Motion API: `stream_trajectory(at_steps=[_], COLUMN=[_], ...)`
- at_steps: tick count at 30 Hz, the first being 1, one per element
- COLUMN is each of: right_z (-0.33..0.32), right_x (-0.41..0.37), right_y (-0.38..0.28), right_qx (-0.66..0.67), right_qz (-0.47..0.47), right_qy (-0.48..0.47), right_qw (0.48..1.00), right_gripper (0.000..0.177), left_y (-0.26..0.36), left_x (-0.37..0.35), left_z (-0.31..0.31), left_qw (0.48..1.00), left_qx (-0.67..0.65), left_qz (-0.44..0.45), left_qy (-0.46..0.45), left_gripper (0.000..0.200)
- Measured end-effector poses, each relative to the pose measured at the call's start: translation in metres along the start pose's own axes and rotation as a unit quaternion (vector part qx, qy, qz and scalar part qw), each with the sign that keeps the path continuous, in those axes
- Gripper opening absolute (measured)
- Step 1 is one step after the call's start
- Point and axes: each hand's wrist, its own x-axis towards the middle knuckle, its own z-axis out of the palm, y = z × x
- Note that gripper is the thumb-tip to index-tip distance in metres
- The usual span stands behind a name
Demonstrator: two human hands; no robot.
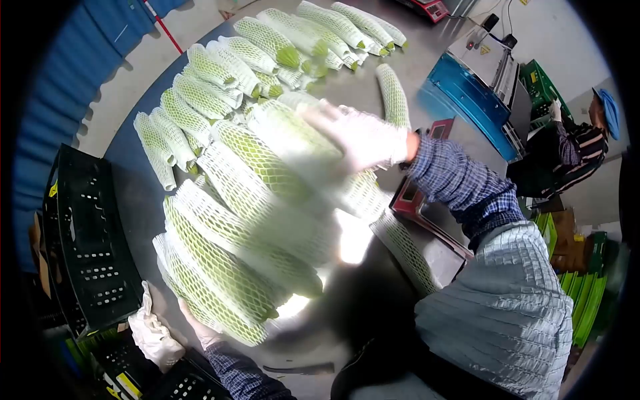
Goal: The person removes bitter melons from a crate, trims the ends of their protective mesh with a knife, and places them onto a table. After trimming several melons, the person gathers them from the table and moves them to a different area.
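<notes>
Long green vegetables [230,267] in white foam net sleeves lie side by side in a large heap on the metal table. My left hand [199,325], in a pale glove, is at the near left end of the heap, against the outermost sleeved vegetable; its fingers are mostly hidden behind it. Over the upper right of the heap is my right hand [367,139], in a white glove. It reaches left across the sleeved vegetables, and motion smears its fingers. One more netted vegetable [393,97] lies apart just beyond my right wrist, another [405,253] near a red-edged scale [417,200].
Further netted vegetables [320,27] line the table's far edge. A black crate [90,247] stands at left, above a crumpled white cloth or bag [155,330]. To the right are a blue-fronted machine [470,100], a green crate [543,87] and another person [567,150].
</notes>
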Motion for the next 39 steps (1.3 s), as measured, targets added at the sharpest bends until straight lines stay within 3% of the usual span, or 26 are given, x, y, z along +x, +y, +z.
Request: stream_trajectory(at_steps=[2,5,6,8,9,10,12,14,15,16,18,22,24,26,28,31,33,36,37,39], right_z=[0.001,0.001,0.004,0.0,0.002,0.001,-0.003,0.006,0.003,-0.001,-0.002,-0.011,0.006,0.016,0.014,0.001,-0.007,-0.001,0.011,0.013], right_x=[0.001,-0.008,-0.007,-0.016,-0.017,-0.02,-0.026,-0.027,-0.028,-0.03,-0.028,-0.033,-0.036,-0.038,-0.044,-0.037,-0.036,-0.037,-0.04,-0.042], right_y=[-0.02,-0.003,0.011,0.028,0.041,0.053,0.066,0.07,0.055,0.04,0.018,0.041,0.083,0.119,0.141,0.156,0.156,0.16,0.16,0.13], right_qx=[-0.078,0.014,0.034,0.1,0.11,0.415,0.595,0.386,0.202,0.011,-0.007,0.175,0.411,0.378,0.473,0.246,0.096,-0.025,-0.121,-0.107], right_qz=[0.073,0.064,0.021,0.057,0.066,0.056,0.081,0.094,0.122,0.148,0.193,0.195,0.141,0.222,0.24,0.251,0.267,0.266,0.235,0.217], right_qy=[-0.075,-0.008,0.012,-0.018,-0.019,-0.03,-0.053,0.003,0.006,0.009,0.004,-0.005,0.044,0.087,0.117,0.139,0.119,0.046,0.087,0.133], right_qw=[0.992,0.998,0.999,0.993,0.991,0.908,0.798,0.918,0.972,0.989,0.981,0.965,0.9,0.894,0.839,0.926,0.952,0.963,0.961,0.961], right_gripper=[0.116,0.111,0.108,0.096,0.081,0.078,0.078,0.09,0.097,0.105,0.112,0.108,0.107,0.102,0.1,0.094,0.09,0.084,0.081,0.082], left_y=[0.0,0.0,0.0,0.0,0.0,0.001,0.001,0.0,0.0,-0.001,0.0,-0.002,-0.002,-0.002,0.001,0.0,0.0,-0.001,0.001,0.0], left_x=[-0.001,0.007,0.003,0.007,-0.008,-0.008,-0.006,0.003,0.004,0.005,0.004,0.008,0.006,0.0,0.009,0.007,0.007,0.002,0.007,0.005], left_z=[0.001,-0.014,-0.009,-0.013,0.01,0.009,0.007,-0.008,-0.009,-0.011,-0.01,-0.014,-0.011,-0.001,-0.017,-0.014,-0.015,-0.006,-0.016,-0.011], left_qw=[1.0,1.0,1.0,0.999,1.0,1.0,1.0,1.0,1.0,1.0,1.0,1.0,1.0,1.0,0.999,0.999,0.999,1.0,1.0,0.999], left_qx=[-0.006,0.001,-0.005,-0.006,-0.018,-0.017,-0.016,0.0,0.003,0.007,0.015,-0.014,-0.021,0.001,-0.012,-0.001,0.0,-0.007,0.014,0.019], left_qz=[-0.005,0.012,0.01,0.013,0.012,0.01,0.008,0.015,0.015,0.013,0.01,-0.003,-0.001,0.018,0.01,0.01,0.006,0.007,0.005,0.008], left_qy=[-0.004,-0.01,-0.002,-0.029,0.016,0.009,-0.008,-0.011,-0.008,-0.006,-0.003,-0.022,-0.012,0.016,-0.035,-0.033,-0.034,-0.018,-0.025,-0.036], left_gripper=[0.073,0.068,0.069,0.069,0.07,0.07,0.069,0.07,0.072,0.074,0.074,0.073,0.072,0.072,0.065,0.066,0.067,0.074,0.075,0.075])
